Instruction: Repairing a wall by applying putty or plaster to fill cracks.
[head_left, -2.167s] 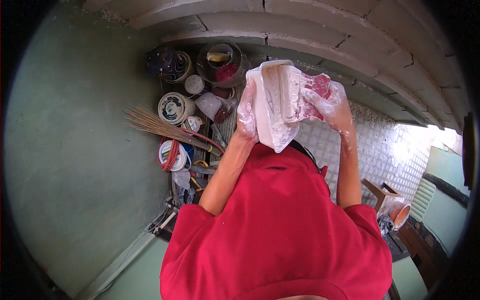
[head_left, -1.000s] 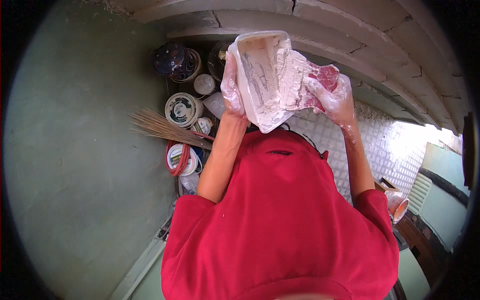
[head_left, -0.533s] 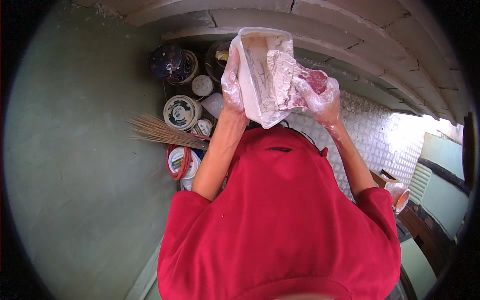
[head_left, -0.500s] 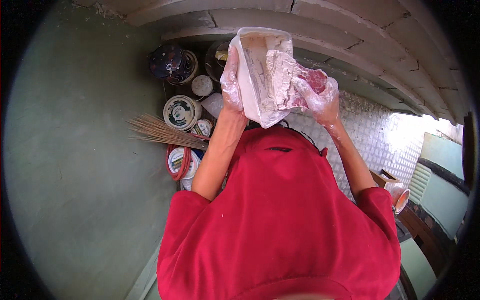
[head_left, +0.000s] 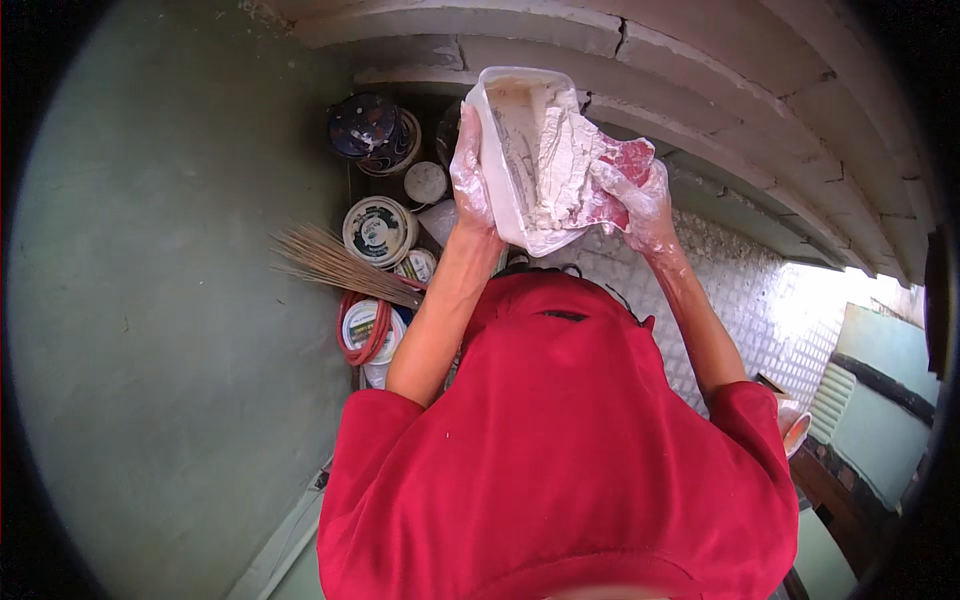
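Note:
My left hand [head_left: 470, 180] grips the left side of a white plastic tub [head_left: 492, 150], holding it up tilted in front of me. Pale, thick paste coats the tub's inner walls. A red putty spreader [head_left: 628, 160] is in my right hand [head_left: 645, 205], its fingers and thumb closed on the handle. The spreader's broad blade lies at the tub's right side and carries a heavy layer of whitish paste [head_left: 565, 165]. White smears cover both hands. The blade's edge is hidden under the paste.
A green wall [head_left: 180, 300] stands at the left. Beside it are several paint buckets [head_left: 380, 232], a bundle of thin sticks [head_left: 340, 265] and a coiled red hose [head_left: 352, 345]. Stepped concrete [head_left: 700, 70] curves overhead at the upper right. Patterned tiles [head_left: 740, 270] cover the floor.
The spreader's blade has shifted slightly, and its paste now looks more ridged and upright against the tub. The buckets and sticks sit a little further right in view.

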